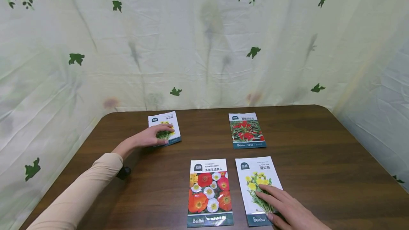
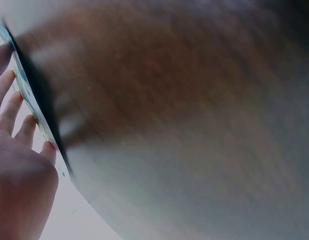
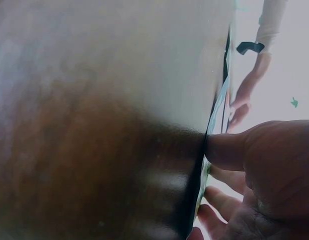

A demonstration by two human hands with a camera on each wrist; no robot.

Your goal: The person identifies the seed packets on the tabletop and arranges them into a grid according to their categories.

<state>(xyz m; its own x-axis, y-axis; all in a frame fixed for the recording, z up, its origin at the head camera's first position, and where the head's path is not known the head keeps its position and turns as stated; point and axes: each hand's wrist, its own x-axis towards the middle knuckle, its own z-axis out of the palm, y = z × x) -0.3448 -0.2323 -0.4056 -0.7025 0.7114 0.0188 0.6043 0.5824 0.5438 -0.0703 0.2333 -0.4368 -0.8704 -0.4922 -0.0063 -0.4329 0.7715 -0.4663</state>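
At the far left of the table in the head view, my left hand point(image 1: 150, 136) rests its fingers on a white seed packet with yellow flowers point(image 1: 173, 119). The left wrist view has those fingers point(image 2: 11, 107) spread over the packet's face, which appears almost edge-on. My right hand point(image 1: 294, 210) lies on a second yellow-flower seed packet point(image 1: 243, 180) at the near right, fingers extended across the picture. In the right wrist view its thumb point(image 3: 227, 152) touches this packet near the edge. Part of each packet is hidden under the hand.
Left of my right hand lies a seed packet with red, orange and white poppies point(image 1: 209, 191). Farther back is a red-flower seed packet point(image 1: 247, 131). All lie on a brown wooden table point(image 1: 319, 144) with rounded far corners. A leaf-patterned curtain point(image 1: 198, 45) hangs behind.
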